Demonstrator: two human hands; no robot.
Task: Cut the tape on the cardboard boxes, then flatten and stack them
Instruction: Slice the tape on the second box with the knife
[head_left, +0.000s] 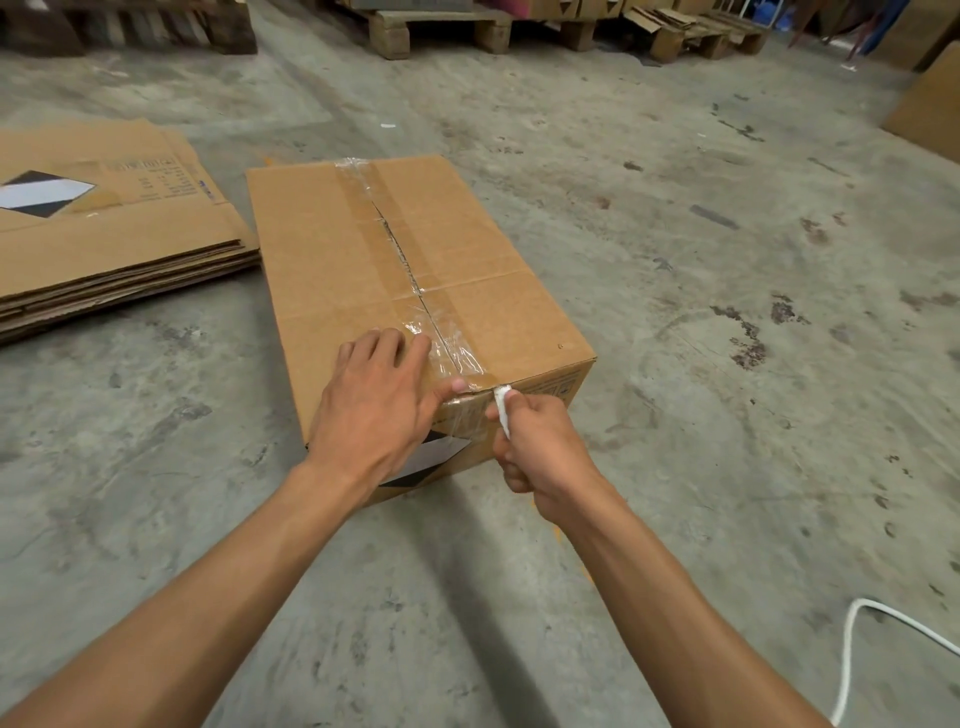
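Note:
A closed cardboard box (332, 260) lies on the concrete floor. Clear tape (363, 208) runs along its top seam; the seam gapes along the far and middle part. My left hand (379, 405) rests flat on the box top at the near edge, fingers straight, thumb beside the tape. My right hand (540, 452) grips a white cutter (503, 413), whose tip touches the tape at the near top edge of the box. To the left lies a stack of flattened boxes (104, 249).
Wooden pallets (441, 26) line the back of the room. Another cardboard box (930, 109) stands at the right edge. A white cord (852, 660) lies on the floor at the lower right. Bare concrete (727, 312) surrounds the box.

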